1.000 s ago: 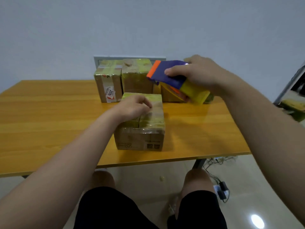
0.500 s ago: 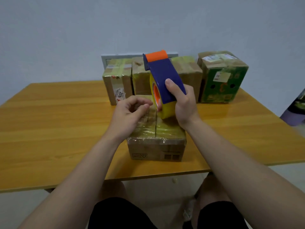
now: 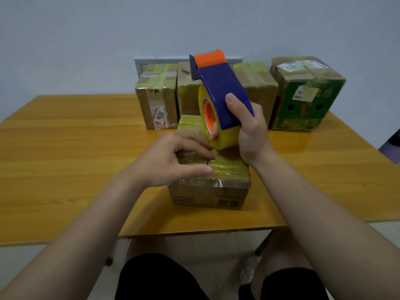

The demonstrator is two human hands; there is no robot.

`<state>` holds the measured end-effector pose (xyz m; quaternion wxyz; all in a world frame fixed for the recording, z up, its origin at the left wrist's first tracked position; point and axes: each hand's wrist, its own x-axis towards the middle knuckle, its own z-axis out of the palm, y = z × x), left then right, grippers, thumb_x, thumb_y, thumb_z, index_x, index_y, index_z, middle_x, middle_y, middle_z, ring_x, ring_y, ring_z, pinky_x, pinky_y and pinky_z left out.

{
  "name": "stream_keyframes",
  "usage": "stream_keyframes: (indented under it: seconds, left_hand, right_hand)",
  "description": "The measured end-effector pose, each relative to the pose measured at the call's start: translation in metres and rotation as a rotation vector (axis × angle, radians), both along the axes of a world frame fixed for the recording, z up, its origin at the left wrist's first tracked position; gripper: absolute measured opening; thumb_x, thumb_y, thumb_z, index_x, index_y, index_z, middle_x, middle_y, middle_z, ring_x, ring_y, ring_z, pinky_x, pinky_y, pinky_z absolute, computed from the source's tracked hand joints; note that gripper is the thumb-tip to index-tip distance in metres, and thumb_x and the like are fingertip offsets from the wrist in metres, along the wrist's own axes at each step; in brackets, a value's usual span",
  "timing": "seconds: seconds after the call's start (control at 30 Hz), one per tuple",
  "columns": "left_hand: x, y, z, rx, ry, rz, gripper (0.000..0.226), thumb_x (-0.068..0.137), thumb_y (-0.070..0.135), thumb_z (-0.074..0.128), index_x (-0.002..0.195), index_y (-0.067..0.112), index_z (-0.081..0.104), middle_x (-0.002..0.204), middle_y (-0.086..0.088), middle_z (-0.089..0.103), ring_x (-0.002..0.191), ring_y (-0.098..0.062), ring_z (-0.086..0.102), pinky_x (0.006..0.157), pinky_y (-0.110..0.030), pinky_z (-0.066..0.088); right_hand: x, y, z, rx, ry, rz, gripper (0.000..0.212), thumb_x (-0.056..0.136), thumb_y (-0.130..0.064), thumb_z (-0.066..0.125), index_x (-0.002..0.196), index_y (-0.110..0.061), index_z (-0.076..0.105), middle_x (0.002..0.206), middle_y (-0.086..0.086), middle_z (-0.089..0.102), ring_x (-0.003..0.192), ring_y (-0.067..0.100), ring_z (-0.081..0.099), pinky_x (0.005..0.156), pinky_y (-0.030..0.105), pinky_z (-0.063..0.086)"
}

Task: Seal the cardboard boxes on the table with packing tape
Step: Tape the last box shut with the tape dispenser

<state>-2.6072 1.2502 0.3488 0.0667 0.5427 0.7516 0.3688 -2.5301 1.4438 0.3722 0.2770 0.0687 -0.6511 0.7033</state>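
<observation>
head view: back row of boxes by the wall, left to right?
brown box with the red and white sticker → partly hidden brown box → brown box with yellow-green tape on top → green printed box. The tape dispenser in the right hand overlaps the middle two, so it is left out.

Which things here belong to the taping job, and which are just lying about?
In the job: tape dispenser in right hand; front box under left hand; back boxes; green box.
Lying about: white panel behind the boxes.
</observation>
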Motion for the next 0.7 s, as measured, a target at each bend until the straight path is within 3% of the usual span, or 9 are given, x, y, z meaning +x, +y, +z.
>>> stream_keyframes:
  seconds: [0.1, 0.17, 0.27, 0.43, 0.53, 0.6, 0.7]
  left_hand:
    - [0.001, -0.008, -0.007, 0.087, -0.064, -0.032, 0.043, 0.08, 0.046, 0.079, 0.116, 0.021, 0.079, 0.131, 0.009, 0.071, 0.141, -0.009, 0.051, 0.127, -0.046, 0.021]
    - [0.003, -0.01, -0.008, 0.099, -0.039, -0.028, 0.043, 0.08, 0.044, 0.079, 0.117, 0.022, 0.078, 0.132, 0.008, 0.071, 0.143, -0.009, 0.048, 0.129, -0.049, 0.016]
    - [0.002, -0.012, -0.006, 0.073, 0.007, -0.04, 0.045, 0.08, 0.049, 0.081, 0.119, 0.028, 0.077, 0.134, 0.01, 0.069, 0.145, -0.009, 0.046, 0.128, -0.053, 0.02]
    - [0.006, -0.018, -0.018, 0.203, 0.246, 0.038, 0.048, 0.08, 0.047, 0.085, 0.119, 0.021, 0.078, 0.125, 0.004, 0.074, 0.131, -0.015, 0.06, 0.107, -0.05, 0.05]
    - [0.016, -0.024, -0.033, 0.159, 0.456, 0.089, 0.062, 0.079, 0.049, 0.086, 0.13, 0.016, 0.072, 0.136, -0.003, 0.068, 0.135, -0.023, 0.057, 0.109, -0.052, 0.046]
    - [0.019, -0.027, -0.031, 0.128, 0.452, 0.099, 0.066, 0.079, 0.051, 0.086, 0.133, 0.017, 0.07, 0.139, -0.002, 0.066, 0.138, -0.022, 0.055, 0.112, -0.052, 0.043]
    - [0.026, -0.021, -0.012, 0.052, 0.36, 0.142, 0.068, 0.076, 0.078, 0.074, 0.123, 0.03, 0.075, 0.127, 0.013, 0.068, 0.125, -0.009, 0.058, 0.101, -0.044, 0.049]
  right_hand:
    - [-0.002, 0.0, 0.0, -0.01, -0.002, -0.02, 0.048, 0.102, -0.026, 0.052, 0.096, 0.021, 0.06, 0.069, 0.024, 0.063, 0.057, 0.034, 0.06, 0.063, 0.039, 0.052]
    - [-0.002, -0.001, 0.0, -0.013, -0.004, -0.018, 0.048, 0.103, -0.025, 0.052, 0.096, 0.021, 0.06, 0.07, 0.024, 0.062, 0.057, 0.035, 0.06, 0.064, 0.039, 0.051]
    - [-0.001, -0.002, 0.001, -0.007, -0.002, -0.013, 0.047, 0.104, -0.024, 0.05, 0.097, 0.022, 0.06, 0.07, 0.025, 0.062, 0.057, 0.034, 0.059, 0.062, 0.038, 0.051]
    - [0.0, -0.003, 0.001, -0.006, 0.004, 0.007, 0.048, 0.104, -0.025, 0.049, 0.099, 0.021, 0.06, 0.068, 0.024, 0.061, 0.055, 0.032, 0.06, 0.059, 0.035, 0.053]
    - [0.001, -0.005, 0.002, -0.012, 0.0, 0.009, 0.048, 0.103, -0.024, 0.05, 0.098, 0.023, 0.059, 0.066, 0.025, 0.061, 0.053, 0.032, 0.059, 0.057, 0.034, 0.052]
    - [0.001, -0.006, 0.003, -0.016, -0.003, 0.011, 0.049, 0.102, -0.025, 0.051, 0.098, 0.023, 0.059, 0.068, 0.027, 0.06, 0.053, 0.034, 0.058, 0.056, 0.034, 0.053]
    - [0.002, -0.006, 0.004, -0.029, -0.011, 0.008, 0.048, 0.101, -0.025, 0.051, 0.099, 0.022, 0.06, 0.07, 0.027, 0.06, 0.053, 0.034, 0.058, 0.056, 0.035, 0.053]
